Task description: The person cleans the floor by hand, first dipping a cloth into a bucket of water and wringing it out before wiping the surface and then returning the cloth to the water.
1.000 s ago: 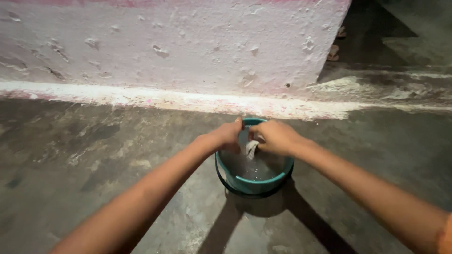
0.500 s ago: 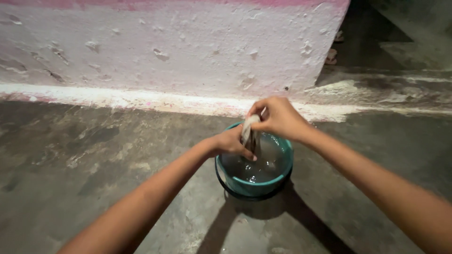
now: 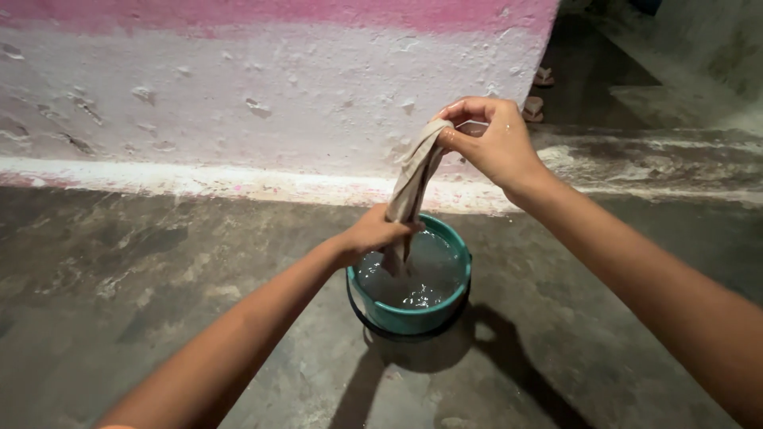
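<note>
A small teal bucket (image 3: 413, 318) with water in it stands on the concrete floor. Out of it rises a wet beige cloth (image 3: 415, 176), stretched into a long strip. My right hand (image 3: 493, 143) pinches the cloth's top end, held high above the bucket. My left hand (image 3: 372, 234) is closed around the cloth lower down, just over the bucket's rim. The cloth's bottom end hangs down towards the water.
A rough white wall (image 3: 262, 95) with a pink band on top runs behind the bucket, with a pale painted strip at its foot. To the right a dark passage holds a pair of sandals (image 3: 537, 91). Stained grey concrete floor (image 3: 143, 270) spreads all round.
My right hand has lifted the cloth's upper end well above the bucket, drawing the cloth out of the water. My left hand now grips the cloth lower down.
</note>
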